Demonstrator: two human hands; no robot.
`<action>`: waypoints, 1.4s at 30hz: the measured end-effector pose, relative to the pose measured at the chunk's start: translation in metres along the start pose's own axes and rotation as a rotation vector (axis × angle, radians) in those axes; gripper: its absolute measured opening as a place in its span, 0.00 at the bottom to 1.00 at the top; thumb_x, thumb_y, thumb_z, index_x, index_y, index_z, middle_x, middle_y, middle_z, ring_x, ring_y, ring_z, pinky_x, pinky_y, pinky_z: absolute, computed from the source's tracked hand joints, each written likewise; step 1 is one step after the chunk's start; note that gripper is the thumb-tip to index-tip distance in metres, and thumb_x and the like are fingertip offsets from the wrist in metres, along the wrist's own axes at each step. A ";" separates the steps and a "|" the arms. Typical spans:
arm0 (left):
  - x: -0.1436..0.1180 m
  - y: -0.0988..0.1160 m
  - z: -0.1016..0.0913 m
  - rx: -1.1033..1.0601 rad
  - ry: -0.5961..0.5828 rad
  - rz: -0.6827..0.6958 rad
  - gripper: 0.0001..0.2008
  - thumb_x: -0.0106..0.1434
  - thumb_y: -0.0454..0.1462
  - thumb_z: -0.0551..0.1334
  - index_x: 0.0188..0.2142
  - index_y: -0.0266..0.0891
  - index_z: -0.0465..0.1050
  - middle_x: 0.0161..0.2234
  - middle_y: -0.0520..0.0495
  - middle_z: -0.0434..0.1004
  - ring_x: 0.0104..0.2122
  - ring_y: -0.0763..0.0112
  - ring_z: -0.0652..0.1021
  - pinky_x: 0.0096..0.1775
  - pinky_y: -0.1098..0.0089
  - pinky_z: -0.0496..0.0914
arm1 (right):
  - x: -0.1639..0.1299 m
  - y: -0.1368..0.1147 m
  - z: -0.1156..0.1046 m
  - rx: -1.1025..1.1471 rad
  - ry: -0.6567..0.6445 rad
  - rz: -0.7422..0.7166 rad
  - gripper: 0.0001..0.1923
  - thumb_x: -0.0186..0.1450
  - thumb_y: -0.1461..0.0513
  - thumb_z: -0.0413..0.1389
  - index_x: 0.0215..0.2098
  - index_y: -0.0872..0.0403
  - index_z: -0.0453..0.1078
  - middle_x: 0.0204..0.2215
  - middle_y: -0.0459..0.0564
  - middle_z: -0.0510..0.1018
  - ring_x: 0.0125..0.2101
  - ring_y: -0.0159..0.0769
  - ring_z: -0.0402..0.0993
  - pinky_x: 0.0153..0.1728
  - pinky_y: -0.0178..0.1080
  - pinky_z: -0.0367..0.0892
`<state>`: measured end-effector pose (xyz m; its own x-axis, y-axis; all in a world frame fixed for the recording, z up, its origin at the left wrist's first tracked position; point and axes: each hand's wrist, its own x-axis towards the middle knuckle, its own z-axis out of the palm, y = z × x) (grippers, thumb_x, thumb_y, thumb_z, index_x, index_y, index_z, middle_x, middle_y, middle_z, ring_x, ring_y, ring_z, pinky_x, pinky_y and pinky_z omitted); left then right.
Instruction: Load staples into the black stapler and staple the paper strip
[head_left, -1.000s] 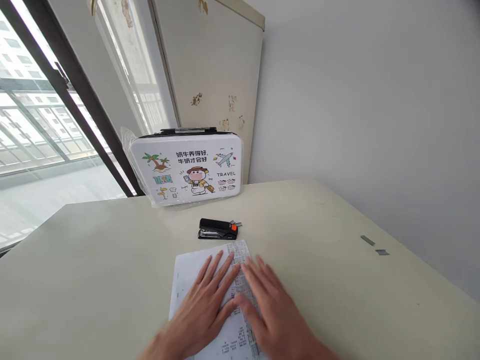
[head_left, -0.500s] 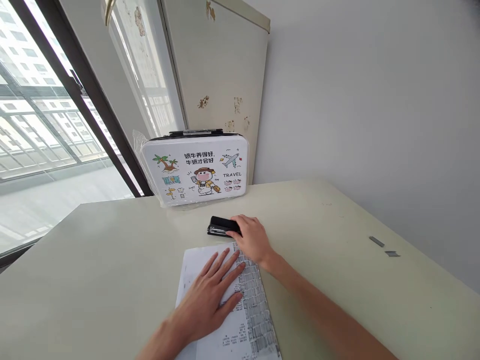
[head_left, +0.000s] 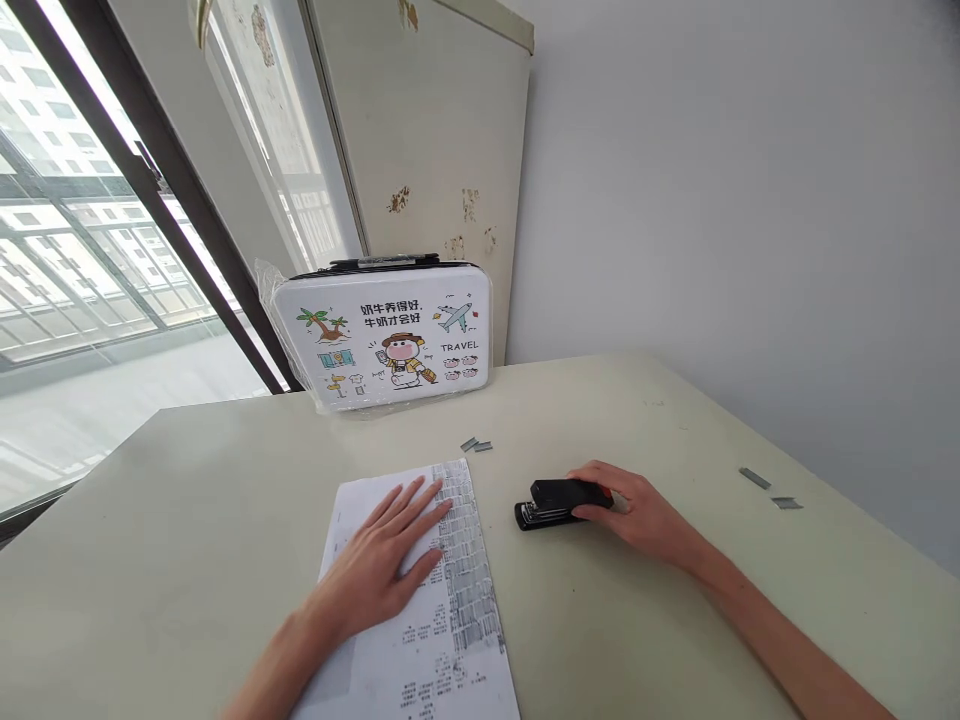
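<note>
Across goes the stapler [head_left: 559,497]: half a second ago it sat beyond the paper's far edge, and now it's over on the right side of the paper [head_left: 390,665], the right hand [head_left: 637,520] having travelled with it. That leaves two staple strips [head_left: 483,447] in plain view, just off the paper's far right corner. The right fingers are clamped on the stapler's rear end, thumb on the near side, and its nose points at the paper, near but not touching. The left hand [head_left: 375,565] holds its place, flat on the paper, fingers a little apart and gripping nothing, their tips by the dense grey print along the right edge. Two more strips [head_left: 754,478] lie well apart, far right on the tabletop [head_left: 187,520]. At the back, the white case [head_left: 390,340] stands upright, handle on top.
</note>
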<state>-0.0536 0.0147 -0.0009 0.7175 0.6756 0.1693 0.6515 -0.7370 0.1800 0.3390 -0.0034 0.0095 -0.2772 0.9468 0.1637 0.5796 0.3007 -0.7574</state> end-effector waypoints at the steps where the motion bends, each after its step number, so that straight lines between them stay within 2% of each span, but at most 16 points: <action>1: 0.000 -0.002 -0.001 0.004 -0.001 -0.002 0.30 0.78 0.45 0.55 0.75 0.53 0.49 0.75 0.50 0.47 0.74 0.52 0.52 0.71 0.44 0.53 | -0.004 0.003 0.001 0.013 -0.008 0.002 0.16 0.71 0.47 0.57 0.51 0.44 0.75 0.45 0.50 0.80 0.40 0.42 0.74 0.31 0.39 0.68; 6: 0.001 -0.006 -0.003 0.013 -0.005 0.012 0.30 0.78 0.44 0.54 0.76 0.53 0.48 0.75 0.51 0.47 0.74 0.53 0.52 0.71 0.45 0.52 | -0.010 0.007 0.004 0.044 -0.030 0.002 0.16 0.72 0.48 0.56 0.52 0.45 0.74 0.46 0.50 0.79 0.42 0.41 0.75 0.35 0.39 0.70; 9: 0.001 -0.006 -0.003 0.014 -0.006 0.015 0.31 0.78 0.44 0.54 0.76 0.53 0.47 0.75 0.50 0.48 0.74 0.52 0.52 0.70 0.44 0.53 | -0.010 0.004 0.003 0.056 -0.039 0.018 0.18 0.72 0.46 0.55 0.52 0.46 0.74 0.46 0.51 0.80 0.42 0.42 0.75 0.42 0.42 0.73; 11: 0.001 -0.006 -0.003 0.002 0.017 0.022 0.31 0.77 0.44 0.55 0.76 0.52 0.47 0.75 0.49 0.50 0.73 0.52 0.54 0.70 0.45 0.54 | -0.010 0.005 0.003 0.112 0.001 0.038 0.21 0.74 0.45 0.50 0.54 0.46 0.73 0.49 0.52 0.80 0.47 0.44 0.76 0.49 0.44 0.73; 13: 0.002 -0.003 -0.006 -0.021 0.080 0.028 0.30 0.77 0.44 0.56 0.75 0.52 0.51 0.74 0.48 0.55 0.72 0.52 0.57 0.70 0.46 0.56 | -0.010 0.007 0.003 0.183 0.084 0.082 0.24 0.77 0.44 0.45 0.55 0.47 0.73 0.52 0.54 0.80 0.52 0.45 0.76 0.54 0.45 0.71; 16: 0.007 0.012 -0.015 -0.089 0.179 0.020 0.21 0.76 0.42 0.57 0.67 0.50 0.67 0.66 0.47 0.70 0.68 0.53 0.68 0.66 0.50 0.64 | -0.009 0.013 0.005 0.193 0.163 0.151 0.26 0.77 0.43 0.41 0.52 0.48 0.73 0.51 0.55 0.80 0.53 0.47 0.75 0.54 0.46 0.71; 18: 0.016 0.028 -0.021 -0.149 0.176 0.018 0.14 0.76 0.40 0.56 0.56 0.47 0.76 0.55 0.46 0.80 0.58 0.56 0.77 0.59 0.55 0.71 | -0.008 0.016 0.007 0.161 0.161 0.160 0.26 0.77 0.43 0.41 0.50 0.48 0.73 0.51 0.54 0.80 0.52 0.47 0.75 0.54 0.46 0.71; 19: 0.021 0.037 -0.023 -0.170 0.149 0.024 0.12 0.76 0.39 0.55 0.51 0.46 0.77 0.49 0.45 0.82 0.51 0.58 0.80 0.54 0.57 0.73 | -0.008 0.017 0.008 0.147 0.158 0.158 0.26 0.77 0.43 0.40 0.50 0.48 0.73 0.51 0.54 0.79 0.52 0.46 0.75 0.53 0.46 0.71; 22: 0.039 0.062 -0.023 -0.180 0.079 0.015 0.12 0.77 0.38 0.53 0.43 0.43 0.76 0.39 0.46 0.80 0.38 0.62 0.78 0.43 0.60 0.72 | -0.007 0.019 0.009 0.105 0.164 0.145 0.26 0.77 0.43 0.39 0.50 0.47 0.72 0.49 0.53 0.79 0.51 0.45 0.75 0.53 0.46 0.70; 25: 0.060 0.078 -0.013 -0.183 0.091 -0.018 0.09 0.76 0.39 0.55 0.47 0.42 0.73 0.39 0.46 0.78 0.37 0.61 0.77 0.42 0.59 0.70 | -0.007 0.021 0.010 0.086 0.166 0.146 0.26 0.77 0.44 0.39 0.51 0.47 0.72 0.48 0.52 0.79 0.48 0.44 0.75 0.51 0.45 0.70; 28: 0.081 0.085 0.002 -0.185 0.119 -0.032 0.10 0.75 0.42 0.59 0.50 0.42 0.71 0.40 0.46 0.78 0.37 0.60 0.78 0.42 0.59 0.70 | -0.007 0.022 0.011 0.112 0.176 0.150 0.26 0.77 0.44 0.39 0.50 0.48 0.71 0.48 0.53 0.79 0.48 0.44 0.75 0.51 0.46 0.70; 31: 0.098 0.088 0.014 -0.169 0.126 -0.027 0.11 0.75 0.45 0.59 0.44 0.41 0.72 0.39 0.47 0.77 0.36 0.60 0.78 0.41 0.60 0.69 | -0.007 0.020 0.012 0.117 0.203 0.148 0.27 0.78 0.44 0.37 0.48 0.48 0.72 0.47 0.52 0.80 0.49 0.44 0.75 0.53 0.46 0.69; 34: 0.106 0.089 0.019 -0.147 0.134 -0.026 0.15 0.76 0.47 0.58 0.37 0.41 0.71 0.36 0.46 0.77 0.35 0.61 0.77 0.39 0.61 0.69 | -0.008 0.016 0.011 0.083 0.134 0.081 0.23 0.76 0.44 0.44 0.50 0.48 0.72 0.47 0.52 0.80 0.48 0.44 0.75 0.51 0.46 0.70; 38: 0.097 0.083 0.014 -0.174 0.142 -0.034 0.12 0.76 0.45 0.58 0.40 0.42 0.73 0.36 0.47 0.78 0.36 0.61 0.77 0.39 0.62 0.69 | -0.009 0.010 0.009 0.009 0.035 0.058 0.19 0.69 0.45 0.59 0.49 0.47 0.72 0.44 0.50 0.81 0.44 0.44 0.75 0.46 0.45 0.71; 42: 0.077 0.068 -0.002 -0.192 0.106 -0.057 0.11 0.76 0.46 0.58 0.41 0.43 0.74 0.36 0.48 0.78 0.37 0.62 0.78 0.38 0.65 0.69 | -0.007 0.008 0.007 0.011 0.028 0.091 0.17 0.67 0.46 0.61 0.45 0.48 0.74 0.38 0.48 0.80 0.39 0.42 0.75 0.41 0.43 0.71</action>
<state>0.0455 0.0163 0.0264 0.6442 0.7218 0.2530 0.6241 -0.6873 0.3717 0.3402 -0.0085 -0.0016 -0.2017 0.9731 0.1113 0.5932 0.2118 -0.7767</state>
